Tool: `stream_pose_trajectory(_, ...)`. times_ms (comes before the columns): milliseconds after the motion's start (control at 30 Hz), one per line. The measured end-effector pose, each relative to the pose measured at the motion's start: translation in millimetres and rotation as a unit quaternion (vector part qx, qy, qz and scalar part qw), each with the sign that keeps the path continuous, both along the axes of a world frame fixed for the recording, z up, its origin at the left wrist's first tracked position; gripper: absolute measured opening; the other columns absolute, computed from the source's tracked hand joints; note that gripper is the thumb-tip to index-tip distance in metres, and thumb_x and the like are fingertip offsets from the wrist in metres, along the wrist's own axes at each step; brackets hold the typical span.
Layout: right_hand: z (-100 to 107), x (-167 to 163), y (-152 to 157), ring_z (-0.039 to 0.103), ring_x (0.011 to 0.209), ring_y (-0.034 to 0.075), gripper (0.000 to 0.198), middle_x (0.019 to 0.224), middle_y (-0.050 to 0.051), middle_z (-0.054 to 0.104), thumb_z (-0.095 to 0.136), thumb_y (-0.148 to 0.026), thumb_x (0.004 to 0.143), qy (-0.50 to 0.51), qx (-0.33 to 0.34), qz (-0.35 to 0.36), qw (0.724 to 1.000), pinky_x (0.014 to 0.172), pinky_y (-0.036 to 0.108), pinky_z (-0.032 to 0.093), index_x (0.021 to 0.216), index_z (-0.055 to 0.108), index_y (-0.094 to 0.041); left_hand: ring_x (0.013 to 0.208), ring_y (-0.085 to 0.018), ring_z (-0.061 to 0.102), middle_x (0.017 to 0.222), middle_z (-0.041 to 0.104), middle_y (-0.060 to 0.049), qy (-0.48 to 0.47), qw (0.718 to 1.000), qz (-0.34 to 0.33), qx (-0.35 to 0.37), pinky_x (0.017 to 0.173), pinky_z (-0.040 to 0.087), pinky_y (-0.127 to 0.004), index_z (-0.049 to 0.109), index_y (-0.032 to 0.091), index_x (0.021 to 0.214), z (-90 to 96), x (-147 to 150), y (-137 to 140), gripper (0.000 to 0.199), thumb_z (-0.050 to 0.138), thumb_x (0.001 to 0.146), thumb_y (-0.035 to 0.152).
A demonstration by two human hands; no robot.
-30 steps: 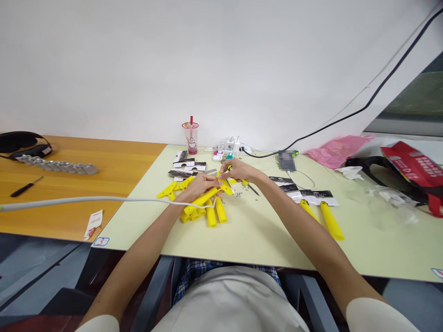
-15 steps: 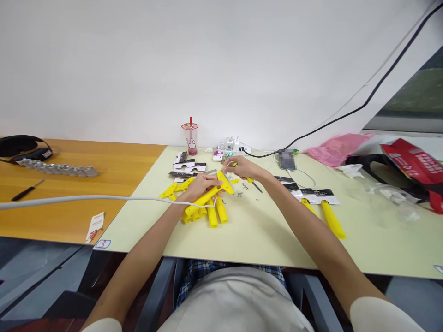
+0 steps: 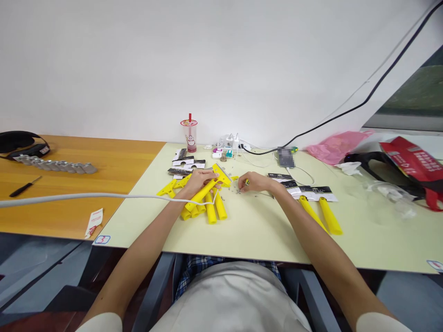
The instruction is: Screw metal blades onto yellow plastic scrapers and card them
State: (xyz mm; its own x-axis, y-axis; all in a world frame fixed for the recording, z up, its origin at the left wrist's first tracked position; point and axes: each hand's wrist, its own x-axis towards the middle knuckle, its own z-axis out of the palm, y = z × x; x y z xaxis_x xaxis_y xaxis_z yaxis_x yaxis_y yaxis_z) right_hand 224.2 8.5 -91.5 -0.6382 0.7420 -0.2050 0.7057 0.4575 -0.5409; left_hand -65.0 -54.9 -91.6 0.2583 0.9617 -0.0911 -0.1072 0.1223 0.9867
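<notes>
My left hand (image 3: pixel 201 180) is closed around a yellow scraper (image 3: pixel 221 175), whose T-shaped head with a metal blade points up and right. Below it lies a bunch of yellow scraper handles (image 3: pixel 211 212), with more yellow scraper heads (image 3: pixel 168 188) to the left. My right hand (image 3: pixel 254 181) is lowered to the table beside a scatter of small screws (image 3: pixel 237 190), fingers curled down. A bit of a yellow-handled screwdriver (image 3: pixel 247 182) shows within the right hand; most of it is hidden. Whether the fingertips also pinch a screw is too small to tell.
Black-and-white packaging cards (image 3: pixel 188 162) lie behind the left hand. Two packaged yellow scrapers (image 3: pixel 329 216) are at right. A drink cup (image 3: pixel 191 137), power strip (image 3: pixel 230 143) and phone (image 3: pixel 285 158) stand along the wall. A white cable (image 3: pixel 114 197) crosses in front of my left forearm.
My right hand has moved from the scraper's blade end down and right to the loose screws. The left hand keeps hold of the scraper, its head now tilted a little differently.
</notes>
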Motion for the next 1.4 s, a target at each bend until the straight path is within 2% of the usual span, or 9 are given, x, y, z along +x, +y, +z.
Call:
stream_pose_trajectory(167, -9, 1, -1, 0.074, 0.090, 0.022, 0.008, 0.097, 0.005, 0.084, 0.077, -0.026, 0.086, -0.025, 0.026, -0.021, 0.999, 0.082, 0.029, 0.051, 0.090, 0.082, -0.020, 0.072, -0.024, 0.081, 0.090, 0.083, -0.015, 0.002, 1.000, -0.008, 0.003, 0.049, 0.054, -0.023, 0.074, 0.013, 0.084, -2.7, 1, 2, 0.038, 0.097, 0.076, 0.042)
stream_pose_trajectory(300, -9, -1, -11, 0.073, 0.097, 0.025, 0.010, 0.109, 0.009, 0.083, 0.071, -0.025, 0.098, -0.046, 0.077, -0.062, 0.994, 0.082, 0.031, 0.047, 0.096, 0.079, -0.020, 0.072, -0.024, 0.081, 0.091, 0.083, -0.017, 0.017, 1.000, -0.011, -0.016, 0.050, 0.055, -0.025, 0.075, 0.013, 0.084, -3.8, 3, 1, 0.039, 0.098, 0.077, 0.044)
stream_pose_trajectory(500, -1, -26, -43, 0.070, 0.103, 0.025, 0.023, 0.129, 0.013, 0.074, 0.053, -0.034, 0.115, 0.049, 0.261, -0.106, 0.958, 0.079, 0.032, 0.044, 0.117, 0.072, -0.021, 0.074, -0.024, 0.080, 0.094, 0.085, -0.017, 0.035, 0.999, -0.003, -0.032, 0.052, 0.057, -0.028, 0.079, 0.014, 0.083, -7.3, 8, 0, 0.033, 0.097, 0.077, 0.041)
stream_pose_trajectory(567, -2, -37, -54, 0.069, 0.100, 0.025, 0.025, 0.131, 0.013, 0.072, 0.050, -0.035, 0.116, 0.067, 0.290, -0.084, 0.951, 0.074, 0.032, 0.042, 0.121, 0.072, -0.023, 0.074, -0.024, 0.079, 0.094, 0.085, -0.015, 0.038, 0.999, -0.005, -0.028, 0.053, 0.057, -0.028, 0.080, 0.015, 0.083, -7.8, 8, 0, 0.031, 0.097, 0.077, 0.041)
stream_pose_trajectory(700, -8, -53, -65, 0.068, 0.091, 0.022, 0.027, 0.136, 0.011, 0.069, 0.050, -0.035, 0.117, 0.045, 0.296, -0.055, 0.953, 0.066, 0.031, 0.035, 0.123, 0.074, -0.026, 0.075, -0.024, 0.080, 0.093, 0.085, -0.011, 0.049, 0.998, -0.018, -0.016, 0.054, 0.058, -0.027, 0.080, 0.017, 0.083, -8.0, 5, 1, 0.031, 0.097, 0.076, 0.041)
stream_pose_trajectory(933, -19, -46, -59, 0.071, 0.095, 0.021, 0.025, 0.124, 0.010, 0.073, 0.062, -0.038, 0.114, 0.158, 0.316, -0.043, 0.934, 0.082, 0.030, 0.049, 0.113, 0.083, -0.025, 0.076, -0.023, 0.081, 0.087, 0.081, -0.010, 0.037, 0.999, -0.031, -0.002, 0.053, 0.060, -0.027, 0.077, 0.014, 0.086, -10.8, 3, 4, 0.033, 0.094, 0.081, 0.042)
stream_pose_trajectory(1067, -26, -43, -57, 0.064, 0.071, 0.014, 0.034, 0.122, 0.010, 0.075, 0.059, -0.046, 0.116, 0.201, 0.367, -0.018, 0.908, 0.071, 0.030, 0.050, 0.114, 0.086, -0.026, 0.075, -0.024, 0.081, 0.084, 0.080, -0.010, 0.015, 1.000, -0.015, 0.001, 0.050, 0.059, -0.027, 0.076, 0.013, 0.085, -12.6, 2, 7, 0.032, 0.092, 0.079, 0.039)
stream_pose_trajectory(1200, -29, -42, -58, 0.058, 0.062, 0.010, 0.039, 0.124, 0.011, 0.075, 0.059, -0.054, 0.115, 0.176, 0.421, 0.011, 0.890, 0.060, 0.029, 0.046, 0.121, 0.086, -0.026, 0.072, -0.023, 0.079, 0.084, 0.079, -0.008, 0.000, 1.000, -0.003, 0.003, 0.050, 0.058, -0.026, 0.078, 0.013, 0.085, -14.0, 0, 10, 0.028, 0.091, 0.079, 0.036)
stream_pose_trajectory(1400, -27, -42, -60, 0.066, 0.067, 0.010, 0.031, 0.133, 0.011, 0.072, 0.059, -0.045, 0.116, 0.082, 0.459, 0.015, 0.884, 0.053, 0.025, 0.035, 0.134, 0.079, -0.030, 0.071, -0.022, 0.078, 0.086, 0.080, -0.009, -0.006, 1.000, -0.005, -0.010, 0.049, 0.054, -0.025, 0.079, 0.013, 0.085, -14.2, -3, 13, 0.027, 0.091, 0.079, 0.037)
